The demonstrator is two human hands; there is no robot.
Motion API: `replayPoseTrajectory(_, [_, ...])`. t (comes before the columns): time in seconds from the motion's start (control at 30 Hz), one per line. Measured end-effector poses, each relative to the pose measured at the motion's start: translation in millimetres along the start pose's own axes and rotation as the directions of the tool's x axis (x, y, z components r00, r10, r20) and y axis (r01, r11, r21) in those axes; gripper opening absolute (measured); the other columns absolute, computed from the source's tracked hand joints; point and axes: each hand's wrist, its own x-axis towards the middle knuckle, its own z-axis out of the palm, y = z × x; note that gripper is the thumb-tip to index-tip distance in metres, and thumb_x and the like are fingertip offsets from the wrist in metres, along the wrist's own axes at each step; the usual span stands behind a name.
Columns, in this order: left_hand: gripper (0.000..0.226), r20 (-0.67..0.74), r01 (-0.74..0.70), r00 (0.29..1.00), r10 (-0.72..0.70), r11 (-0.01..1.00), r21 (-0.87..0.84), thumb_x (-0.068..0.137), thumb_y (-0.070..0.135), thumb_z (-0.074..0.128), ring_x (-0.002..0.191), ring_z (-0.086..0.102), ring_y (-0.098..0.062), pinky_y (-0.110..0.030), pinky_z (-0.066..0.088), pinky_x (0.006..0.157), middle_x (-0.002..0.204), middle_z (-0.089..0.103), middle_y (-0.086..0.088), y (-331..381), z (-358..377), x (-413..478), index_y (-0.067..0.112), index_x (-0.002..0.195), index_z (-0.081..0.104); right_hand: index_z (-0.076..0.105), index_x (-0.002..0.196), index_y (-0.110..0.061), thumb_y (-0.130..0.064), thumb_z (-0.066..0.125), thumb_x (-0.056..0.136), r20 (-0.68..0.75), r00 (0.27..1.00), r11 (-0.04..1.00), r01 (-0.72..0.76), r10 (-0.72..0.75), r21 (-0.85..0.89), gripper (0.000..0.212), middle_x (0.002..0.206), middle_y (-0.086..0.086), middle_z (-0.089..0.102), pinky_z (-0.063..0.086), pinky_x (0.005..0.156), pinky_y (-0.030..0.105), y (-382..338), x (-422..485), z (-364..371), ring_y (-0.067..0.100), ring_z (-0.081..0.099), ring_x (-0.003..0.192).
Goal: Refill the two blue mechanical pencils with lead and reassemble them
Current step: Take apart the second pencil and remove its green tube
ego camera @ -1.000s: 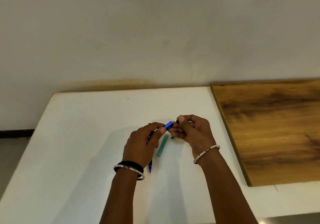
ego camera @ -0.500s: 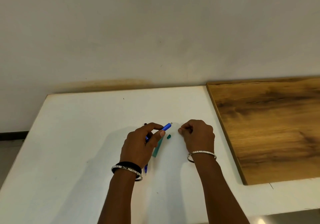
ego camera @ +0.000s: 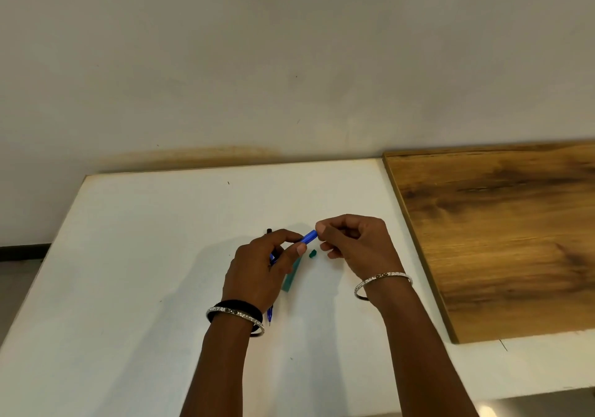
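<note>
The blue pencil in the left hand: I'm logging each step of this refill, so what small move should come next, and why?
Probably ease the right hand fingertips in line with the raised end of the blue pencil. The left hand holds that pencil tilted up toward them, and they sit pinched right at its end. Whether they hold a lead cannot be told. The green lead case and its small green cap lie on the white table.

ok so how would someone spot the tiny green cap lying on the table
On the white table, look between the two hands, just below the blue pencil they hold. The small green cap lies there alone, a stubby dark-green nub, far shorter than the pale teal lead case beside it.
</note>
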Motion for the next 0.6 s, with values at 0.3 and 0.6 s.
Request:
replayPoseTrajectory(0.3, [0.016,0.000,-0.014,1.000,0.014,1.000,-0.019,0.085,0.051,0.055,0.053,0.054,0.000,-0.018,0.040,0.054,0.061,0.065,0.007,1,0,1,0.046,0.097,0.066,0.068,0.091,-0.004,-0.010,0.062,0.090,0.007,1.000,0.997,0.029,-0.030,0.072,0.008,0.074,0.010,0.072,0.058,0.061,0.024,5,2,2,0.019,0.070,0.064])
replayPoseTrajectory(0.6, [0.023,-0.100,0.005,0.995,-0.006,1.000,-0.009,0.090,0.050,0.048,0.058,0.059,-0.010,-0.030,0.047,0.054,0.065,0.061,0.003,-5,-2,2,0.034,0.096,0.063,0.072,0.081,-0.014,-0.009,0.068,0.085,-0.319,0.934,0.939,0.044,-0.159,-0.341,0.008,0.077,0.000,0.071,0.052,0.064,0.019,23,12,-18,0.006,0.061,0.064])
